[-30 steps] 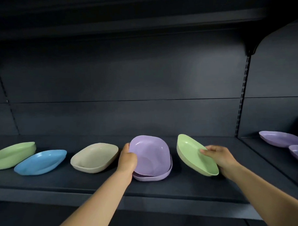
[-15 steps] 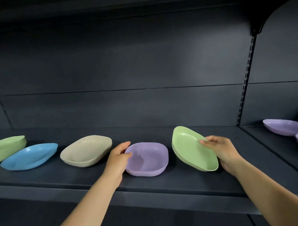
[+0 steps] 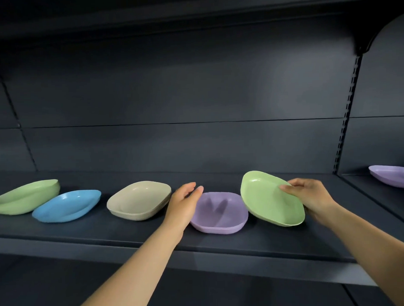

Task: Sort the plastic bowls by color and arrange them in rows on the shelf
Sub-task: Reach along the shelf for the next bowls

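While the right hand (image 3: 312, 198) pinches the rim of a tilted green bowl (image 3: 270, 199) just right of the purple bowl (image 3: 219, 211), the left hand (image 3: 183, 205) hovers at that purple bowl's left edge, fingers relaxed and holding nothing. Left of the purple bowl on the shelf (image 3: 130, 235) sit one beige bowl (image 3: 138, 200), one blue bowl (image 3: 66, 205) and a second green bowl (image 3: 26, 196); all show nothing inside. Another purple bowl (image 3: 394, 179) lies far right.
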